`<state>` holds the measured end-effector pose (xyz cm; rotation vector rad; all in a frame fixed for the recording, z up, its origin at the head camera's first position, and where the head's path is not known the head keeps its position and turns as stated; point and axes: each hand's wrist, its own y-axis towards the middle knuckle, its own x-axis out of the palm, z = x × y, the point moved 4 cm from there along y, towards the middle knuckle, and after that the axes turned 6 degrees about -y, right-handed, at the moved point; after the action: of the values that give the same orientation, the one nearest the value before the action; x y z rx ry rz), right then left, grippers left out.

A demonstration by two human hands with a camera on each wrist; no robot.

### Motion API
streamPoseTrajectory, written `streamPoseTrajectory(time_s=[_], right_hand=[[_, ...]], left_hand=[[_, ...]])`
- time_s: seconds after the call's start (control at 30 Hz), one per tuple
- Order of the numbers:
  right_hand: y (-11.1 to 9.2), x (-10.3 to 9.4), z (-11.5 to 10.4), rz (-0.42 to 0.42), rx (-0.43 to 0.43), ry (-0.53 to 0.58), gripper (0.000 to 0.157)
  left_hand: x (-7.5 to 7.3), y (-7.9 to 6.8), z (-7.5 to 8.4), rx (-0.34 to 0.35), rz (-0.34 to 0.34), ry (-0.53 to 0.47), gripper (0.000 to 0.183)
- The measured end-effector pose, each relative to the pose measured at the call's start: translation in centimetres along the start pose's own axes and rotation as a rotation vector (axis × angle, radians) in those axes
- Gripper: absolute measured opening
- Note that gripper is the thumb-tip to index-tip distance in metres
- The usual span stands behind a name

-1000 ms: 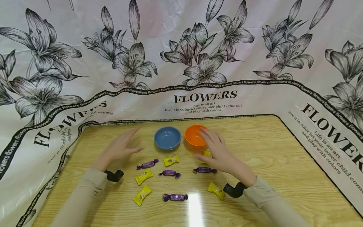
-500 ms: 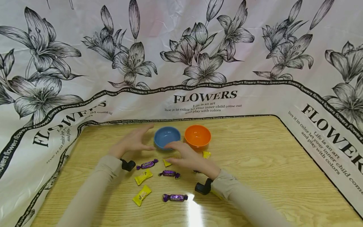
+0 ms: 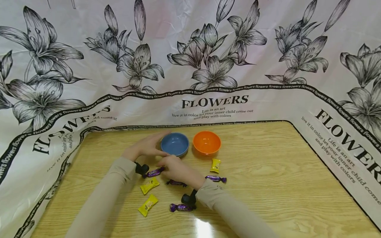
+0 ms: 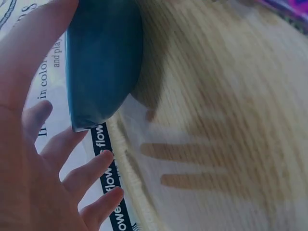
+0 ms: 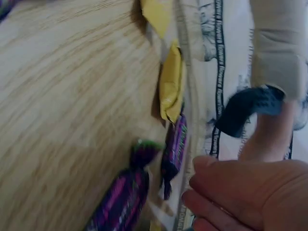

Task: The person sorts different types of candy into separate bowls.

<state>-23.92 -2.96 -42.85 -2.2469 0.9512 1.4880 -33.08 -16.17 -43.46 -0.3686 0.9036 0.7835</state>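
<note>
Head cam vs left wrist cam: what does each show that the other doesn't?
Head only: the orange bowl, the yellow candies, and the inside of the blue bowl.
Left wrist only: finger-shaped dark bands on the table, probably shadows or reflections.
Both: the blue bowl, left hand, table, printed cloth, and purple wrapping, just a corner of it in the wrist view.

At the wood-grained counter's (image 3: 282, 165) far edge, black-flowered white cloth (image 3: 184, 76) is being displayed behind a blue bowl (image 3: 175, 144), an orange bowl (image 3: 207, 142), yellow candies (image 3: 148, 205) and purple candies (image 3: 180, 207).
</note>
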Motion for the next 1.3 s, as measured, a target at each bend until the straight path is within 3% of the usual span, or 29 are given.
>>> streamPoseTrajectory(time_s=[0.3,0.5,0.77,0.93,1.13,1.3], right_hand=[[1.2,1.4,-1.1,-0.080,0.044,-0.179,0.020],[1.6,1.8,-1.4,-0.051,-0.004,-0.252,0.008],[1.5,2.2,-1.3,-0.008,-0.046,-0.323,0.009],[1.2,1.3,-1.6,0.003,-0.068,-0.286,0.009],[0.5,-0.9,-1.6,0.022,-0.096,-0.185,0.007],[-0.1,-3.0,-1.0,-0.036,-0.039,-0.116,0.009]], left_hand=[[0.1,0.5,-0.2,-0.022,-0.036,-0.013,0.106],[0.4,0.2,-0.2,-0.039,-0.056,-0.057,0.104],[0.8,0.1,-0.4,-0.018,-0.032,-0.099,0.104],[0.9,0.1,-0.5,-0.004,-0.021,-0.100,0.100],[1.0,0.1,-0.6,0.063,0.000,-0.138,0.090],[1.7,0.0,-1.3,0.078,0.011,-0.266,0.092]])
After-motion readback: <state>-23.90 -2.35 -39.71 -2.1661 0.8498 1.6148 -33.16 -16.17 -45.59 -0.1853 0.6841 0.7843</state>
